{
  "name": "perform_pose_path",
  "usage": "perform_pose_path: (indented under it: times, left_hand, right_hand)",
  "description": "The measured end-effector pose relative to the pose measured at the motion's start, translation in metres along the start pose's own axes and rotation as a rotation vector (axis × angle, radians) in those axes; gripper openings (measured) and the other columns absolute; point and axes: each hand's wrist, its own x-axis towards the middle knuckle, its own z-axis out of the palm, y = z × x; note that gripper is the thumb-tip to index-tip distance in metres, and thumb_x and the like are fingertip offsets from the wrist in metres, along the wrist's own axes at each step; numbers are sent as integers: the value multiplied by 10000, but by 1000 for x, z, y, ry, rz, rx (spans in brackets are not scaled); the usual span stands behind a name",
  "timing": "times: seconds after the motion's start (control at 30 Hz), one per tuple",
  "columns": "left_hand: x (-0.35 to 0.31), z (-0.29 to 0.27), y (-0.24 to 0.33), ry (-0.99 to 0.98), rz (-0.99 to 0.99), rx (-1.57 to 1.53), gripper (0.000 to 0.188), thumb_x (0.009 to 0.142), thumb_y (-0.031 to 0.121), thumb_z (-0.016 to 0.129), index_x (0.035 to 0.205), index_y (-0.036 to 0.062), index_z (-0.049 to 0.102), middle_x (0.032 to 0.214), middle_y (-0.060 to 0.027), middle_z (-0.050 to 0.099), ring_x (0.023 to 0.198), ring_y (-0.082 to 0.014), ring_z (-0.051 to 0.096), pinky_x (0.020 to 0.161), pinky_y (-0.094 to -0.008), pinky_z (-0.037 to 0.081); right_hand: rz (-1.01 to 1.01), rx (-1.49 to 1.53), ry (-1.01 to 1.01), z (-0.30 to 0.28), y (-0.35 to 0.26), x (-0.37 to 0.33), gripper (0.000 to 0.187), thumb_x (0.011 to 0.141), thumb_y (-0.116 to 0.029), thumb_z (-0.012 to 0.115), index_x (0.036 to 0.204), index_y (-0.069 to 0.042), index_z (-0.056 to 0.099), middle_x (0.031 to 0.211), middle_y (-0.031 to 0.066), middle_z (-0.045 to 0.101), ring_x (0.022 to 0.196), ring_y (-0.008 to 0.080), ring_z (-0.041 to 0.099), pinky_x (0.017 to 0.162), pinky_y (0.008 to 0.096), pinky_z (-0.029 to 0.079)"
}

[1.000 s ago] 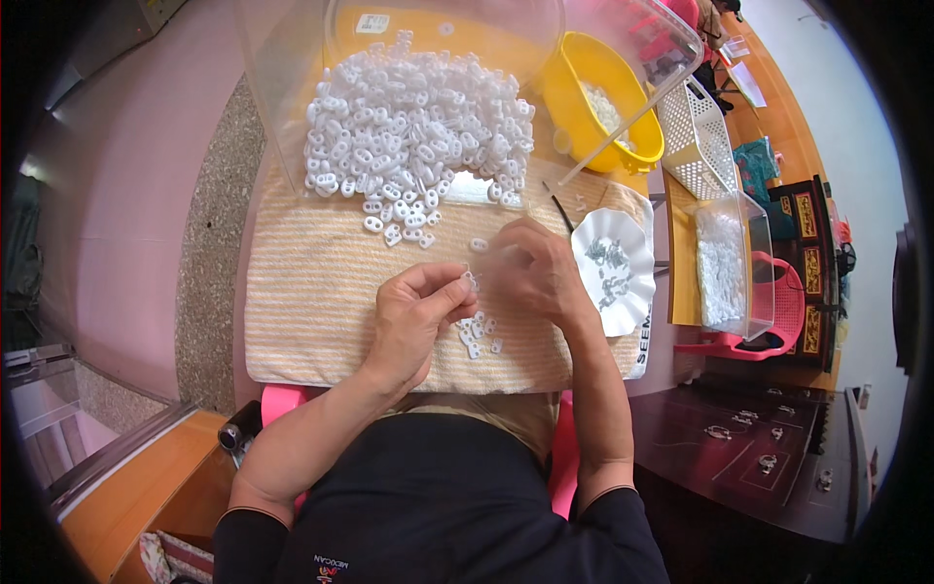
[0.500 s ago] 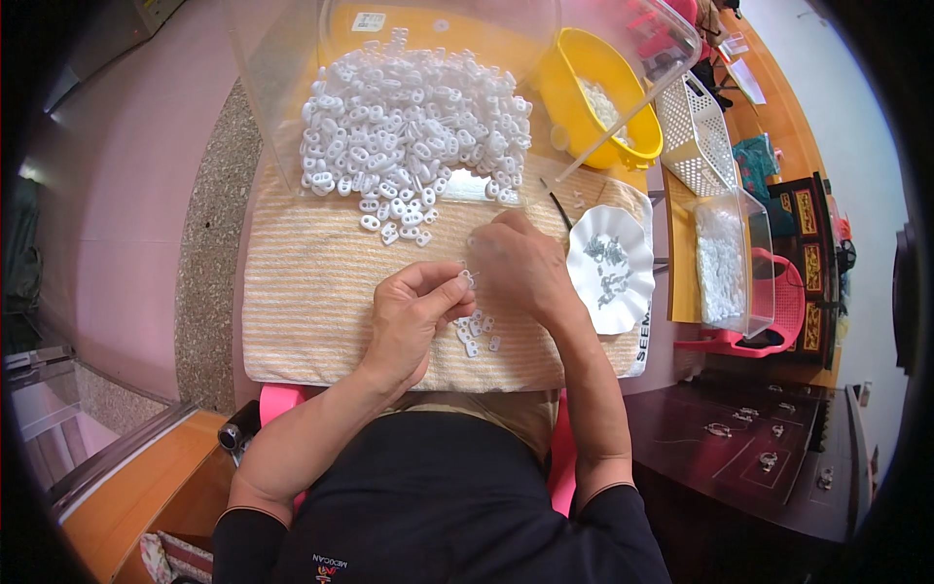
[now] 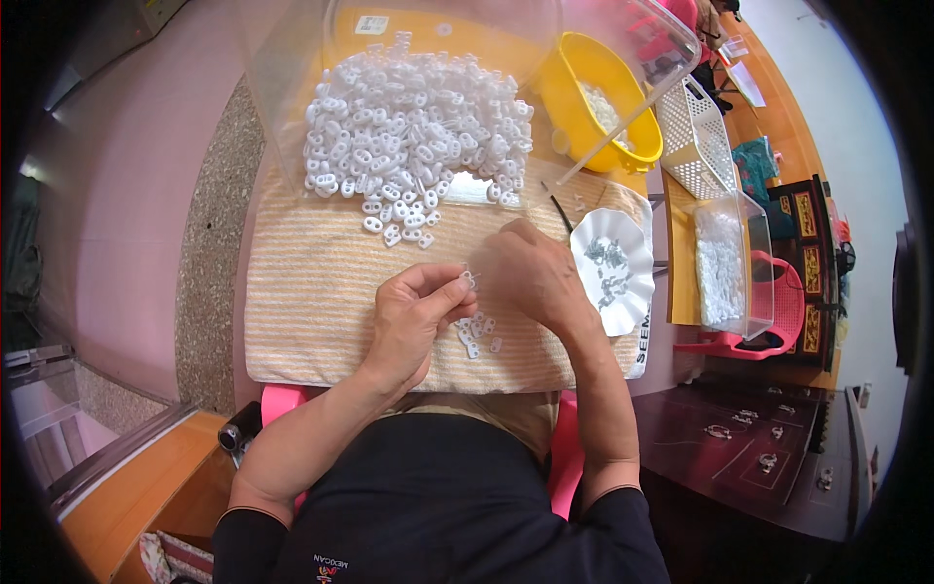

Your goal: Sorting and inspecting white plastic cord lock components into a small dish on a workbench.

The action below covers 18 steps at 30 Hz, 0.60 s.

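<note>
Your left hand (image 3: 409, 316) sits just left of the frame's centre, thumb and forefinger pressed together on one small white plastic piece (image 3: 469, 279) held above the striped cloth (image 3: 311, 302). Your right hand (image 3: 533, 275) lies immediately to its right, fingers curled toward that same piece; its fingertips are turned away from the camera, so you cannot tell from this view whether they are closed on anything. Directly below the two hands, at centre frame, a small cluster of white pieces (image 3: 477, 336) rests on the cloth, only a handful in number. In the upper centre of the frame a large heap of like white pieces (image 3: 413, 136) spills from a clear plastic bag (image 3: 292, 58) onto the cloth, with a few strays trailing down toward your hands. To the right of centre, a white scalloped dish (image 3: 628, 243) holds small grey metal parts (image 3: 608, 273). A yellow bowl (image 3: 632, 146) stands at upper right, and a clear tub (image 3: 730, 263) with whitish contents at the right edge. Judged by the lie of things, the work stands early: the handful by your hands is slight against the heap, which looks largely undrawn, and the dish carries plenty of metal parts.
</note>
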Motion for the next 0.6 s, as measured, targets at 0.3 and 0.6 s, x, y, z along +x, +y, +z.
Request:
perform_pose_path:
  times: [0.3,0.6]
  left_hand:
    - [1,1,0,-13,-8,11,146,890,28,637,1030,-7,618,892,-64,650,801,-136,642,763,-284,562]
    - [2,0,1,-11,-4,9,143,889,35,642,1023,-8,617,879,-67,652,791,-137,645,757,-282,562]
  right_hand:
    - [-52,-58,-107,-5,17,10,185,779,-53,606,960,-65,643,914,114,609,877,312,618,760,403,500]
    - [-50,-19,-112,-1,9,9,209,787,-73,612,992,-64,648,896,130,602,901,320,606,776,399,496]
